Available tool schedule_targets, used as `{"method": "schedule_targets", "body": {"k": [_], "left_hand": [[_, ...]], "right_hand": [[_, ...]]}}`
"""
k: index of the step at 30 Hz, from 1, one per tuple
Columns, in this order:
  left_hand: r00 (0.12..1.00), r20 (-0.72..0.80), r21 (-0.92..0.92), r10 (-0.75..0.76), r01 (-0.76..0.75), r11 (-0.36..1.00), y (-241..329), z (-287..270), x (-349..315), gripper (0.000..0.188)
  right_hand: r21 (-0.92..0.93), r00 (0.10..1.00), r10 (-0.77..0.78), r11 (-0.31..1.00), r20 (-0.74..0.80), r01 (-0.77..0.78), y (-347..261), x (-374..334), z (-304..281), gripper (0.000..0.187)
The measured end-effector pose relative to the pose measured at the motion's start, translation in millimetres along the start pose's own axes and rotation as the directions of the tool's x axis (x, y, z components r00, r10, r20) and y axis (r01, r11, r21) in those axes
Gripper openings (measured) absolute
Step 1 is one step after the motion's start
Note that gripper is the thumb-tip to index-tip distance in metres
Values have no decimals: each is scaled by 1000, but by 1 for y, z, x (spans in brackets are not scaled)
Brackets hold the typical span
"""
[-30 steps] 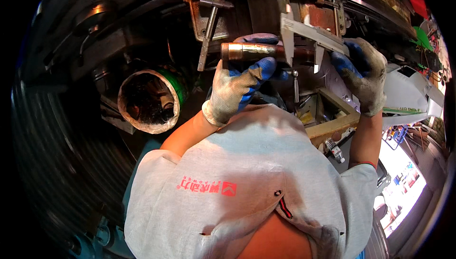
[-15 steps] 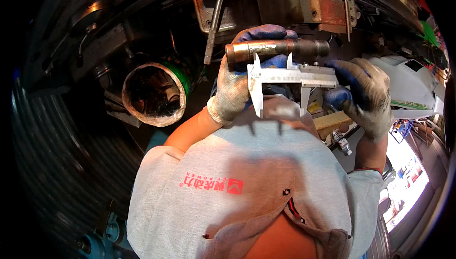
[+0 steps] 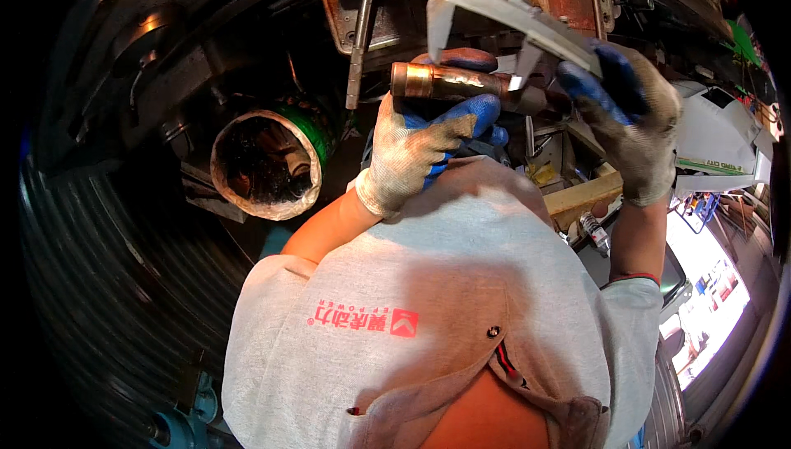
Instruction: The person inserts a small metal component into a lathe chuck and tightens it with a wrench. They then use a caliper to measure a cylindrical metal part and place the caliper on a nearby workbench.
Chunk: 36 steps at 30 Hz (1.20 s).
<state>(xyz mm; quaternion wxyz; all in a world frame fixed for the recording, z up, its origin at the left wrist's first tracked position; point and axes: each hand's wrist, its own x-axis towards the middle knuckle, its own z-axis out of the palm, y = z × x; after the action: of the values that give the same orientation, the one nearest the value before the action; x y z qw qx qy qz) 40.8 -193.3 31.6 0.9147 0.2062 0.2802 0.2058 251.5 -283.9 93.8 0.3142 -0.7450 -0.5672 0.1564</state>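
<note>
In front of my chest, my left hand (image 3: 424,136), in a white glove with blue fingers, is closed round a brownish metal shaft (image 3: 449,81) with a shiny worn patch. The shaft lies nearly level, and its right end passes behind the tool in my other hand. My right hand (image 3: 630,107), gloved the same way, grips a silver vernier caliper (image 3: 515,16) by its beam end. The caliper tilts up to the left, its jaws apart with nothing between them. Its sliding jaw overlaps the shaft in view; whether they touch I cannot tell.
To the left stands a round green bin (image 3: 317,148) with metal scraps inside. Beyond my hands is a machine with a T-shaped metal handle (image 3: 362,37). A wooden-edged tray (image 3: 585,200) of small parts and a small bottle (image 3: 595,235) lie at right, near a white plastic container (image 3: 713,132).
My right hand has raised and tilted the caliper, moving it from just below the shaft to above it. My left hand keeps the shaft in about the same place.
</note>
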Motion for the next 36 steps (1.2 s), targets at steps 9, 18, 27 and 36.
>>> {"method": "schedule_targets", "body": {"k": [9, 18, 27, 36], "left_hand": [[987, 129, -180, -97, 120, 976, -24, -40, 0, 51], [969, 231, -270, -87, 150, 951, -35, -62, 6, 48], [999, -46, 84, 4, 0, 996, -8, -14, -2, 32], [999, -13, -20, -48, 48, 999, -12, -24, 0, 36]], "right_hand": [[31, 998, 65, 997, 2, -65, 1, -2, 8, 46], [-154, 993, 38, 988, 109, -20, -8, 2, 2, 40], [-209, 990, -116, 969, 79, 130, 0, 5, 5, 44], [-216, 991, -120, 968, 59, 130, 3, 3, 6, 48]]}}
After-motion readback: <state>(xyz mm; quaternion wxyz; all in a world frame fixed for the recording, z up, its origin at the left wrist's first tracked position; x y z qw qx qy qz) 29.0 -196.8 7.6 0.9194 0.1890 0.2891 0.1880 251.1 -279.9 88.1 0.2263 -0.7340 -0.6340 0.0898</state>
